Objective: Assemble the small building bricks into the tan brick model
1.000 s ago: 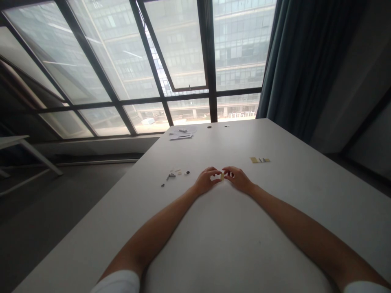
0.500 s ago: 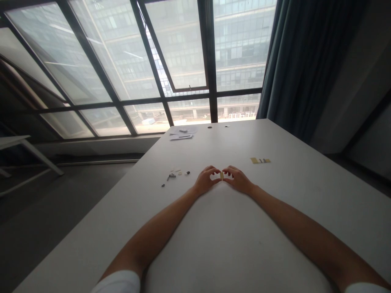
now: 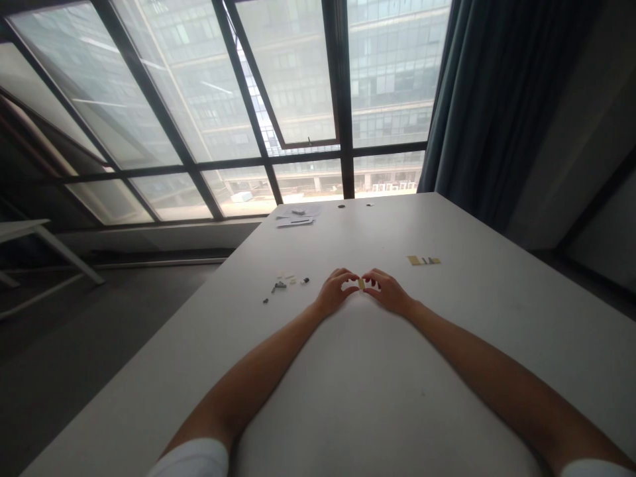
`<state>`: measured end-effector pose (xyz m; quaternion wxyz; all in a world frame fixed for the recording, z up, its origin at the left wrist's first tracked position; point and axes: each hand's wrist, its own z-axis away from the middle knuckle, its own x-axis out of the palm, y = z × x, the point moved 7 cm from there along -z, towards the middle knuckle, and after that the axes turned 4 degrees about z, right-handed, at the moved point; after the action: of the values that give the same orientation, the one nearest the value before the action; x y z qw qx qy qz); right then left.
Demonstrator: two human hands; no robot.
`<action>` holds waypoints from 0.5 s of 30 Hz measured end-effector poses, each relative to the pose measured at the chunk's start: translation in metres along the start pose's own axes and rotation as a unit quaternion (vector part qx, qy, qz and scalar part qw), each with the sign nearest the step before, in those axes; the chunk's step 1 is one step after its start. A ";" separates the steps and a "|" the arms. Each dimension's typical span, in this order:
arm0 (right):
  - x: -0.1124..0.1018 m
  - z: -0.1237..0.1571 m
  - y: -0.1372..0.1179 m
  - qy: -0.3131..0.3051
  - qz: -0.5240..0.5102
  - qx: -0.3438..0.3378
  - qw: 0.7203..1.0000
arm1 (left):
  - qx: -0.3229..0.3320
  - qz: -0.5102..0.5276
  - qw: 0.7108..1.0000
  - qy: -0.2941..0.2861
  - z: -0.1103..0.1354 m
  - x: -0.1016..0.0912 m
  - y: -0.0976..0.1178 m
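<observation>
A small tan block-like piece [image 3: 362, 284] is held between my two hands, just above or on the white table [image 3: 348, 371]; which of these I cannot tell. My left hand [image 3: 338, 289] pinches its left side with thumb and fingertips. From the right, my right hand [image 3: 386, 290] grips the other side the same way. Fine detail on the piece is too small to make out. Left of my left hand lie several small loose parts: a grey piece [image 3: 281, 285], a dark-and-white piece [image 3: 305, 281] and some cream-coloured pieces [image 3: 290, 277].
A flat tan strip with grey and white parts [image 3: 424, 260] lies to the right, beyond my right hand. Papers [image 3: 298, 213] rest at the table's far left corner. Near the far edge are a dark round spot [image 3: 341, 206] and a small item [image 3: 370, 205].
Both hands keep their grip on the tan piece in nearly the same place. The piece appears slightly turned; the loose parts have not moved.
</observation>
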<state>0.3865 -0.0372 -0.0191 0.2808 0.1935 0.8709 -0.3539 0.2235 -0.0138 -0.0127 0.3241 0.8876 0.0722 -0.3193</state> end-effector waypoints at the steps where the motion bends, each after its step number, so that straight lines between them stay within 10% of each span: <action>1: 0.000 0.000 0.000 -0.002 -0.001 -0.001 1.000 | 0.001 0.000 1.000 0.003 0.000 0.000 0.001; 15: -0.002 0.000 0.001 0.007 0.010 0.004 1.000 | -0.003 -0.017 1.000 0.025 -0.001 -0.003 0.001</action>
<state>0.3886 -0.0371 -0.0180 0.2778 0.2055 0.8693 -0.3535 0.2216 -0.0138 -0.0101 0.3190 0.8930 0.0962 -0.3026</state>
